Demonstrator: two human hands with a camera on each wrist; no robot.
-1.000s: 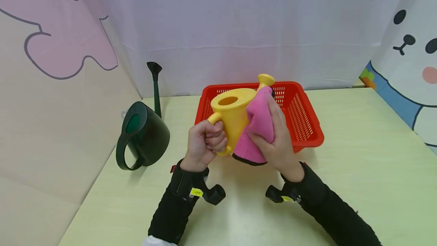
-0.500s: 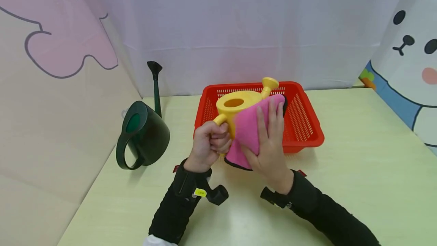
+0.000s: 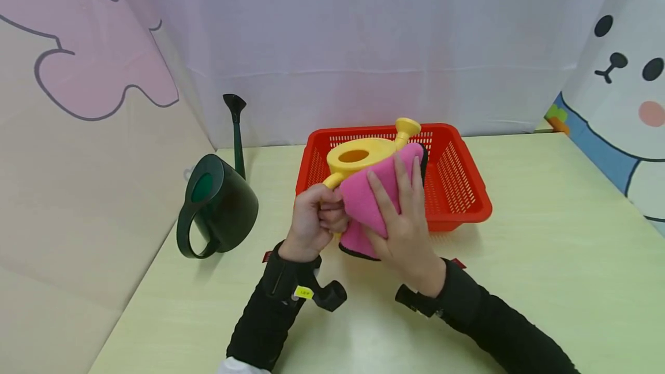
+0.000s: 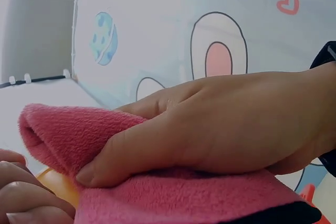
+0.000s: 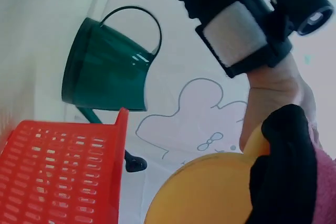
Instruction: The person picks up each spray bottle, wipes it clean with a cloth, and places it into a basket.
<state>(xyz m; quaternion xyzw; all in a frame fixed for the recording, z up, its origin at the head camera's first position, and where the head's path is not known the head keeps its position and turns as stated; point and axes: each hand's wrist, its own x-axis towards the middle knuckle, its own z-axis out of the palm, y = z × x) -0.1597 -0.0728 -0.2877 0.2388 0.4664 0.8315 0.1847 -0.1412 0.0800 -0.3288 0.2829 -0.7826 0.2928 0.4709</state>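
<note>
My left hand (image 3: pixel 317 218) grips the handle of a yellow watering can (image 3: pixel 336 159), which is held up in front of a red basket. Against the can's near side lies a pink cloth (image 3: pixel 361 192) with a black edge, covering most of its body. My right hand (image 3: pixel 407 235) presses the cloth with fingers spread and fairly straight. In the left wrist view, the right thumb lies along the folded cloth (image 4: pixel 79 135). The can's yellow wall (image 5: pixel 205 192) shows in the right wrist view beside the cloth's dark edge.
The red basket (image 3: pixel 471 189) stands on the pale table (image 3: pixel 545 235) behind the can. A dark green watering can (image 3: pixel 236 212) stands at the left, its long spout pointing up and back. A white curtain (image 3: pixel 363 27) hangs behind the table.
My right hand has flattened and spread its fingers over the cloth, sliding down and left along the can. The yellow can sits slightly lower. My left hand keeps its grip.
</note>
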